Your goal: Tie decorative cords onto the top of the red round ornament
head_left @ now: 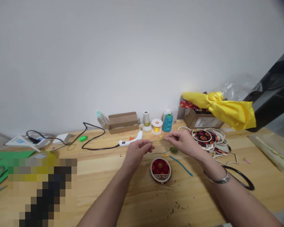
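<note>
- head cam: both hands are up over the table (123, 195), just in front of a row of spools
- left hand (137, 152) is pinched tight on one end of a thin yellow thread (159, 140), thumb against forefinger, the other fingers curled in
- right hand (182, 142) pinches the other end the same way, and there's a silver bangle (219, 180) on that wrist
- the thread sits above the wood between the two pinches, with its long axis running left to right across the picture
- its right end is a touch higher, so it tilts up toward the right hand; it's super faint and I can't tell if any of it trails off past the fingers
- just below the hands there's a round ornament (161, 170) lying flat: red patterned cloth in a pale wood frame, fretwork on the near edge
- a blue strip (181, 166) lies diagonally just right of it, and a small green ball (173, 149) is near the right hand
- behind the left hand is a white glue gun (132, 140), nozzle aimed up and right toward the spools, with a black cable (94, 143) running off left
- white spool (146, 121), yellow spool (156, 126) and teal spool (167, 123) all stand upright by the wall
- writing: the box (203, 121) at the right has a white label, but the print is too small to read
- a yellow cloth (227, 110) is bunched on top of that box
</note>
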Tool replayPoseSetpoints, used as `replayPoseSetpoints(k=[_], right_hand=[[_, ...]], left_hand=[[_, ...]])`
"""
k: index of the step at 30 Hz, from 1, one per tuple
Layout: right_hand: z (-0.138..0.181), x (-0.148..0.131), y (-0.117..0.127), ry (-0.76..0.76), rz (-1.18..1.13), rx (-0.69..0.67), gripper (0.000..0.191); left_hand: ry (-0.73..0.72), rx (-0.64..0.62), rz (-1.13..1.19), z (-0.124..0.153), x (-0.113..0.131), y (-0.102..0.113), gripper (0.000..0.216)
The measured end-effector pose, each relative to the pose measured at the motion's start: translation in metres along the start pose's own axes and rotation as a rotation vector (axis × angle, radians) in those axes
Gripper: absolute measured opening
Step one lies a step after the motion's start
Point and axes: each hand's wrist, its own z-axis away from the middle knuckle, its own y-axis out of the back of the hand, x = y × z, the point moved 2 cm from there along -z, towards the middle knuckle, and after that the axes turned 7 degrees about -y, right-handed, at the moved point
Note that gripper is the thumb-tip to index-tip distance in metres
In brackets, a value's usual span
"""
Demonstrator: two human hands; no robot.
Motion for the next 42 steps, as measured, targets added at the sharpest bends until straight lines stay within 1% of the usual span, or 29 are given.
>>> replayPoseSetpoints(k=[4, 10, 15, 23, 28, 35, 42], right_hand=[[0.001, 0.002, -0.001, 0.001, -0.011, 0.019, 0.027], [0.002, 0.006, -0.002, -0.036, -0.001, 0.016, 0.026], [0.003, 0.009, -0.003, -0.014, 0.001, 0.042, 0.026], [0.003, 0.013, -0.002, -0.019, -0.012, 0.078, 0.025], [0.002, 0.015, -0.002, -0.039, -0.008, 0.111, 0.023], [0.003, 0.015, -0.003, -0.036, -0.019, 0.098, 0.024], [0.004, 0.013, 0.0, -0.031, 0.005, 0.134, 0.021]], left_hand=[[0.009, 0.001, 0.004, -0.001, 0.0, -0.001, 0.017], [0.021, -0.02, -0.027, 0.0, 0.001, -0.001, 0.015], [0.018, -0.042, -0.035, 0.001, 0.0, -0.002, 0.02], [0.044, -0.054, -0.069, 0.001, 0.001, -0.004, 0.021], [0.068, -0.071, -0.069, 0.002, 0.002, -0.006, 0.026], [0.083, -0.076, -0.097, 0.001, -0.001, -0.006, 0.03], [0.067, -0.085, -0.16, 0.0, -0.004, -0.005, 0.033]])
